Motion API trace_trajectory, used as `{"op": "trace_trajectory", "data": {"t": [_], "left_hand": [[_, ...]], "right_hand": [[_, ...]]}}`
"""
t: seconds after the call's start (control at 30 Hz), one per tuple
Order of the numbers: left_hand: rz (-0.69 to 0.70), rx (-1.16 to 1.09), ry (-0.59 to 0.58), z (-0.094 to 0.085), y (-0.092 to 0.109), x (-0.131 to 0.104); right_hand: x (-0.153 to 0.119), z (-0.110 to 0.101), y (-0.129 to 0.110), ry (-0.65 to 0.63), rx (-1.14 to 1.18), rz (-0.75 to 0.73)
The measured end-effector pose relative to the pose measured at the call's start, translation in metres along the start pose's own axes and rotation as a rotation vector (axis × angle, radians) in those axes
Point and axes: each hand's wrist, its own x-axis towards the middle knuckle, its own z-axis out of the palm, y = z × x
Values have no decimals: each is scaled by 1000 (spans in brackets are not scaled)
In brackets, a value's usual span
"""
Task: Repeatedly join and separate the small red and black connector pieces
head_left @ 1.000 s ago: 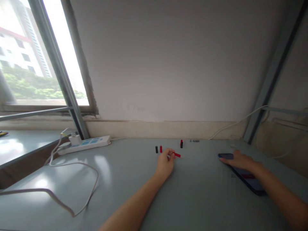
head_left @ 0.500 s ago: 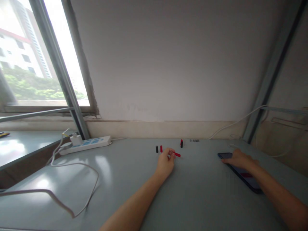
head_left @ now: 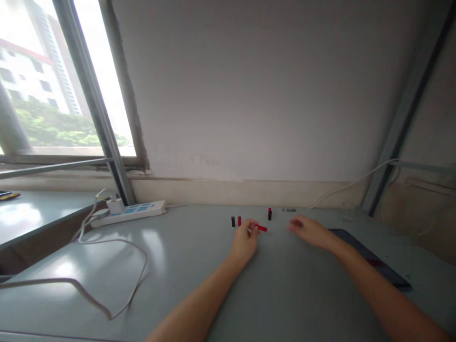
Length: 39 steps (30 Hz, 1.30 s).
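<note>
My left hand (head_left: 245,240) rests at the middle of the table, its fingers pinched round a slim red tube (head_left: 262,228) that points right. Just behind that hand stand a small black cylinder (head_left: 233,221) and a small red cylinder (head_left: 239,220). Farther back, a red piece (head_left: 270,210) and a black piece (head_left: 270,216) stand close together. My right hand (head_left: 307,230) is over the table to the right of the red tube, apart from it. Motion blurs its fingers, so I cannot see whether they hold anything.
A dark phone (head_left: 374,261) lies at the right, partly behind my right forearm. Several tiny grey pieces (head_left: 290,210) lie near the wall. A white power strip (head_left: 142,210) with a plugged-in adapter and a loose cable (head_left: 137,285) occupies the left side. Metal posts rise at both sides.
My right hand has left the phone and moved left toward my left hand. The phone sits slightly farther right in view. My left hand still holds the red tube.
</note>
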Motion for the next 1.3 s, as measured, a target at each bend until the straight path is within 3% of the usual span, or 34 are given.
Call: {"op": "trace_trajectory", "data": {"t": [0.07, 0.2, 0.33, 0.57, 0.8, 1.03, 1.2, 1.3], "left_hand": [[-11, -34, 23, -1, 2, 1], [-29, -132, 52, -4, 7, 1], [-79, -214, 62, -6, 13, 2], [-176, -237, 88, -8, 17, 4], [-88, -192, 59, -10, 17, 3], [-40, -192, 64, -10, 15, 3], [-23, -142, 4, -8, 15, 2], [-12, -91, 30, -9, 17, 1]], "right_hand": [[8, 13, -20, -136, 157, -74], [17, 35, -46, -319, 486, -43], [17, 47, -52, -247, 680, -32], [9, 44, -47, -174, 818, -46], [8, 45, -45, -108, 699, -97], [5, 39, -51, 77, 218, -243], [8, 38, -63, 56, -35, -275], [15, 34, -64, -4, -163, -197]]}}
